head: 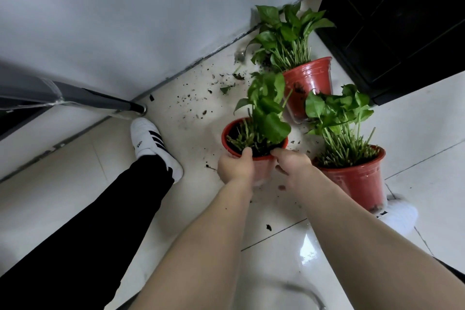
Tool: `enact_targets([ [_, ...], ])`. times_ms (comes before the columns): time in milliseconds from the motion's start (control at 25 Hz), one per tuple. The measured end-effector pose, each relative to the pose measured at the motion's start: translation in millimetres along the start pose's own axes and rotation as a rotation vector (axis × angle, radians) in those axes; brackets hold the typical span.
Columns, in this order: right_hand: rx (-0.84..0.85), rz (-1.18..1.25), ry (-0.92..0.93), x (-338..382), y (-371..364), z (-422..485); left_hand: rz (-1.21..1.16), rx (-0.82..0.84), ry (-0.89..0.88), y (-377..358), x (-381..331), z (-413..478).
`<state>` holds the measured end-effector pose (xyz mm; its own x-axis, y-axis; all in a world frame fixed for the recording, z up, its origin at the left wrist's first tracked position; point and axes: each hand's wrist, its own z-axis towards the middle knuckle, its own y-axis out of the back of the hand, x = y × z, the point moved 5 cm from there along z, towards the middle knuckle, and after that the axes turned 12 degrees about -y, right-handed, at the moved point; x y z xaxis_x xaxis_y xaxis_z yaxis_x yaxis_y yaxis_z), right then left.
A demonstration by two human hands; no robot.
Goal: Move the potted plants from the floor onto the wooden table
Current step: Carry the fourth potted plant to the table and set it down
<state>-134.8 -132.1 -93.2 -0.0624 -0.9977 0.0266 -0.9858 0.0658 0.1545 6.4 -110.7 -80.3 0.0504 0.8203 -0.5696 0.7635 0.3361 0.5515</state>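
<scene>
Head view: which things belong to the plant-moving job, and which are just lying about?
Job: near potted plant, gripped at the rim by the left hand and right hand; far potted plant; right potted plant.
Lying about: spilled soil; black cabinet; grey furniture leg; white shoe.

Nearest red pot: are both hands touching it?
Touching. The head view shows the left hand and right hand wrapped round the sides of the nearest red pot, thumbs on its rim.
</scene>
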Motion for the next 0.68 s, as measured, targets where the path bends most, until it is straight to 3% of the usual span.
enact_targets([
  [120,0.026,0.094,-0.143,-26,1,-21,0.054,-0.013,0.018,9,10,-21],
  [280,0.044,0.020,-0.190,-50,11,-54,-0.001,-0.051,0.102,32,38,-66],
  [440,0.034,0.029,-0.113,-60,28,-102,-0.108,-0.055,0.130,56,24,-106],
  [680,0.064,0.164,0.082,-67,58,-196,-0.214,-0.023,-0.039,97,-36,-183],
])
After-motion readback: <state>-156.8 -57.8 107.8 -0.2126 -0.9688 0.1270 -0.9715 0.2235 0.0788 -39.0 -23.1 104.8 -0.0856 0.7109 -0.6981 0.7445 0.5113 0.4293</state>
